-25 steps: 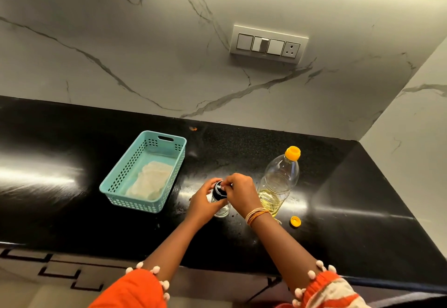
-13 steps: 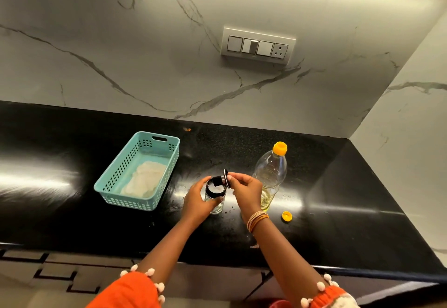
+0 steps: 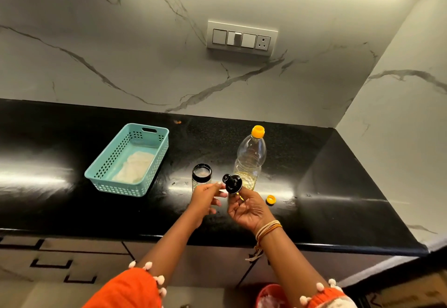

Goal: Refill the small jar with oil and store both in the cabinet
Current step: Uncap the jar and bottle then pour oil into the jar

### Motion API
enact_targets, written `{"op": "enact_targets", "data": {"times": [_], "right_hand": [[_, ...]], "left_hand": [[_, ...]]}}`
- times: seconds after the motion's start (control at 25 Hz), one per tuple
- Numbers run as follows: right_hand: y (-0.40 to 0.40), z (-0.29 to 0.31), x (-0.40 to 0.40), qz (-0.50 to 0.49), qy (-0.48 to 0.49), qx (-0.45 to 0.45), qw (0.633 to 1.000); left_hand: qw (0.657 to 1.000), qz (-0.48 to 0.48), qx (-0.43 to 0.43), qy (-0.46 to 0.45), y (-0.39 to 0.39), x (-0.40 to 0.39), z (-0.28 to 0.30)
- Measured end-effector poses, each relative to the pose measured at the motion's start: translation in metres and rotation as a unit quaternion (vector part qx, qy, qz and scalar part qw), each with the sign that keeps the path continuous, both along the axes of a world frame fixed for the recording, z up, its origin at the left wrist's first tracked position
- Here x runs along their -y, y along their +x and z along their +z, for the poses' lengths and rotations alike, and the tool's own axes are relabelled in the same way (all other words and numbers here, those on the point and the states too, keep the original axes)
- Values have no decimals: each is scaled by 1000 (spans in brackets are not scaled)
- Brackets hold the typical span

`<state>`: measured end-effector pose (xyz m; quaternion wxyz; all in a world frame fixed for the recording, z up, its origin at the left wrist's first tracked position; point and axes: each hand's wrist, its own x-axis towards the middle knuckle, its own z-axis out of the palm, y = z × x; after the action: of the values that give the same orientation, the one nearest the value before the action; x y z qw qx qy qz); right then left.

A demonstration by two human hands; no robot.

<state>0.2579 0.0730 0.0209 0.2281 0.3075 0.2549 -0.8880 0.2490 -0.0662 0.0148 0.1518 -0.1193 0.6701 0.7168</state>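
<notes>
1. The small clear glass jar (image 3: 201,177) with a black neck band stands upright and uncapped on the glossy black stone countertop (image 3: 338,186), between the teal perforated plastic basket (image 3: 128,160) and the tall clear plastic oil bottle (image 3: 250,160); it looks nearly empty.
2. The bottle carries an orange pour-top and holds a shallow layer of yellow oil at its base. Its loose round orange cap (image 3: 271,199) lies on the counter to its right.
3. The right hand (image 3: 249,207) pinches the jar's black round knobbed lid (image 3: 232,183) by its edge, raised above the counter, just in front of the bottle.
4. The left hand (image 3: 205,197) has loosely curled fingers with the fingertips near the lid; whether they touch it is unclear.
5. Half a second ago the left hand gripped the jar and the lid was tilted at its mouth; now the jar stands free and the lid is lifted clear toward the person.
</notes>
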Motion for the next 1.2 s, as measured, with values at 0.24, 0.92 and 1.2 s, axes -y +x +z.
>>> {"op": "enact_targets", "data": {"times": [0.24, 0.92, 1.2], "right_hand": [[25, -14, -35, 9, 56, 3, 998], [-1, -55, -86, -52, 399, 76, 912], [-4, -56, -91, 13, 564, 64, 823]], "left_hand": [[994, -34, 89, 47, 13, -36, -16], [975, -42, 16, -218, -27, -68, -68], [974, -40, -4, -221, -26, -59, -68]]}}
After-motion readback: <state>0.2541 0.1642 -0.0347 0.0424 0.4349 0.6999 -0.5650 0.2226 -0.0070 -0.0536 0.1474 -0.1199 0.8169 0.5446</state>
